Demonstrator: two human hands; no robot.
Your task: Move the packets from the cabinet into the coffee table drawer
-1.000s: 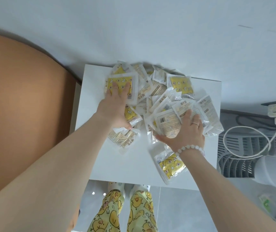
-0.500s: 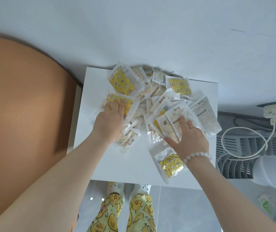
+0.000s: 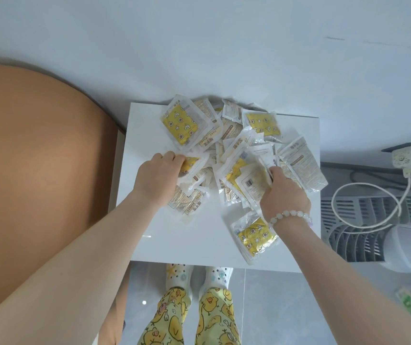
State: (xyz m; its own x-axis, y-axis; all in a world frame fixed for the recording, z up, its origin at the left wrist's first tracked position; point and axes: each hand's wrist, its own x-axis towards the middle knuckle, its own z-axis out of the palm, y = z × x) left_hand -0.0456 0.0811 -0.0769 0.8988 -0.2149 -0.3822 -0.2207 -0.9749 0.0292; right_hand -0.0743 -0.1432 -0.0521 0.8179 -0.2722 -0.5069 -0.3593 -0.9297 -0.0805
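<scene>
Several clear packets with yellow duck prints [image 3: 227, 148] lie heaped on the white cabinet top [image 3: 199, 235]. My left hand [image 3: 156, 176] curls its fingers round packets at the heap's left side. My right hand [image 3: 284, 195], with a bead bracelet at the wrist, grips a bunch of packets [image 3: 249, 185] at the heap's right side. One yellow packet [image 3: 255, 236] lies apart near the front right edge, beside my right wrist. Another big yellow packet [image 3: 179, 123] lies at the back left. No coffee table drawer is in view.
An orange rounded surface [image 3: 37, 170] fills the left. A white wall stands behind the cabinet. To the right are a white fan or heater [image 3: 373, 227], a looped white cable [image 3: 363, 195] and a wall socket [image 3: 403, 158]. My legs and feet [image 3: 197, 307] stand on grey floor below.
Both hands slid back toward me over the heap and went from flat fingers to curled fingers, gathering packets. The packets shifted and bunched under them.
</scene>
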